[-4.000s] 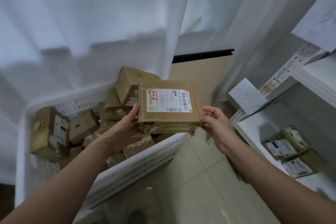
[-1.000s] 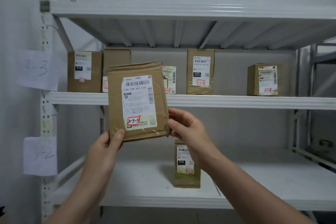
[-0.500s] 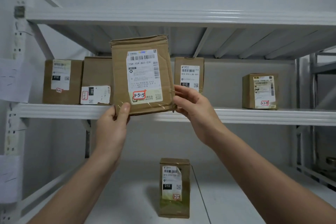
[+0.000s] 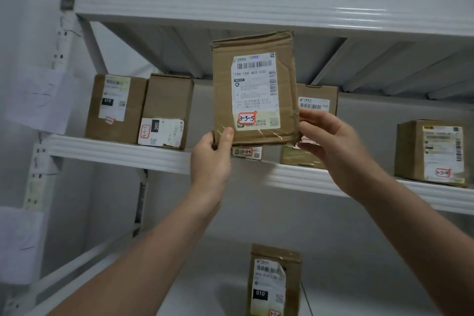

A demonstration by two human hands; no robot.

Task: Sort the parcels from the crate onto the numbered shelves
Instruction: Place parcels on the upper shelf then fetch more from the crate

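left grip (image 4: 213,156), right grip (image 4: 331,141) (parcel (image 4: 254,90) higher)

White metal shelving (image 4: 115,152) — its middle board carries upright brown cardboard boxes (image 4: 166,100) with white labels; the lower board (image 4: 205,300) bears one labelled brown carton (image 4: 274,279).

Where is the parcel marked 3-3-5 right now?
The 3-3-5 parcel is mid-view, held upright between the left hand and right hand, before the middle shelf.

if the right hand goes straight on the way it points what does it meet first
The right hand, gripping the 3-3-5 parcel, probably meets the upright parcel behind it on the middle shelf; depth unclear.
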